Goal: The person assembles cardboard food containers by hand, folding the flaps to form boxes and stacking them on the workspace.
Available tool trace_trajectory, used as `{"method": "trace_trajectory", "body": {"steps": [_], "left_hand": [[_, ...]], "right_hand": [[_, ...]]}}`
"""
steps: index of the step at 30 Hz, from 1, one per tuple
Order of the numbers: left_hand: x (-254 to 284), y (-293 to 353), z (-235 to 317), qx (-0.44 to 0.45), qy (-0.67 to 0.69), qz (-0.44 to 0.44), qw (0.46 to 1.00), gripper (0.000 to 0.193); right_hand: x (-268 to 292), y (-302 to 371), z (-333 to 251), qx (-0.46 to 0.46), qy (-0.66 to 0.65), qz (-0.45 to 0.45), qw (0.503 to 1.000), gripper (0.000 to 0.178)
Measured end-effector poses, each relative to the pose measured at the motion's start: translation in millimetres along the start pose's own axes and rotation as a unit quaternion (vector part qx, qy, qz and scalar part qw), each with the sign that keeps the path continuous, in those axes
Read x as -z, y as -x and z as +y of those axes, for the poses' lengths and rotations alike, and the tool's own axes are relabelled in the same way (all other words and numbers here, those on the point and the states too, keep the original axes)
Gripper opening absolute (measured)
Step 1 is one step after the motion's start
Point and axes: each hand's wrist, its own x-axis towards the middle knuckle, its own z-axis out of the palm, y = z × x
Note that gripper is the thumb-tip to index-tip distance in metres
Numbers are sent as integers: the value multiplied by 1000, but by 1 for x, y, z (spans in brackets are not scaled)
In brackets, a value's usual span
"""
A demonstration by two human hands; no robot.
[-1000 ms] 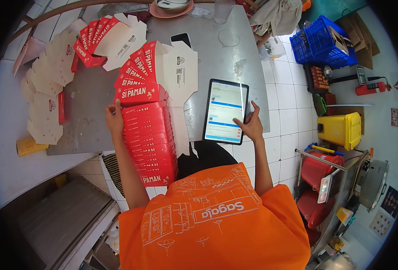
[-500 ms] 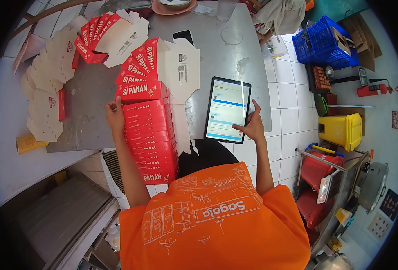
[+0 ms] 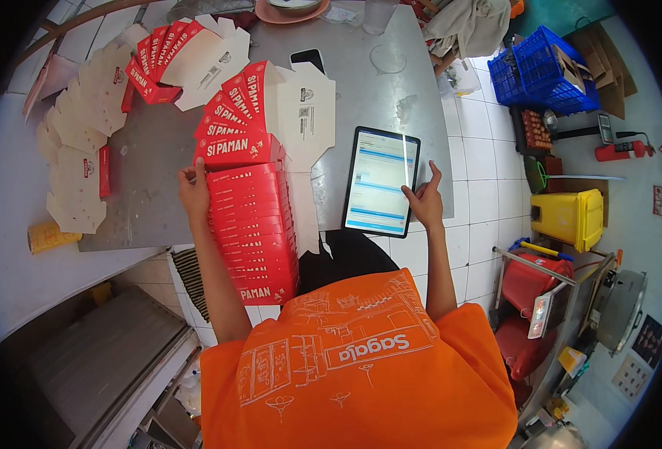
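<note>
A long row of nested red cardboard food boxes (image 3: 250,217) runs from the metal table toward my lap, its white inner flaps along the right side. My left hand (image 3: 194,191) presses against the upper left edge of this row, fingers curled at the box edge; its fingertips are partly hidden. To the right, a tablet (image 3: 376,168) with a lit screen of white and blue bands lies flat near the table's right edge. My right hand (image 3: 426,203) is at its right border, thumb tip over the screen and index finger stretched up beside it, holding nothing.
More red boxes (image 3: 153,88) fan out at the back left, with white box flaps (image 3: 76,187) along the left side. A phone (image 3: 306,58) and a clear cup (image 3: 379,15) are on the table (image 3: 331,105). Blue crates (image 3: 544,67) and a yellow bin (image 3: 568,218) stand at right.
My right thumb has moved up across the tablet, and the bands on its screen have shifted. My left hand stays at the red boxes.
</note>
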Motion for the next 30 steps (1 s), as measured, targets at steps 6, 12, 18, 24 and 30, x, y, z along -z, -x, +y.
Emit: {"method": "trace_trajectory", "body": {"steps": [6,12,18,24,30], "left_hand": [[1,1,-1,7,10,0,1000,53],[2,2,4,16,-8,0,1000,53],[3,3,4,13,-7,2,1000,53],[3,1,1,17,2,-5,1000,53],[1,0,0,15,8,-7,1000,53]], "right_hand": [[-19,12,-28,-10,188,102,977,113],[-45,23,-54,60,213,44,974,127],[-42,25,-50,58,176,37,982,129],[-26,32,-32,51,164,-51,984,138],[-23,37,-37,49,201,-64,976,140]]}}
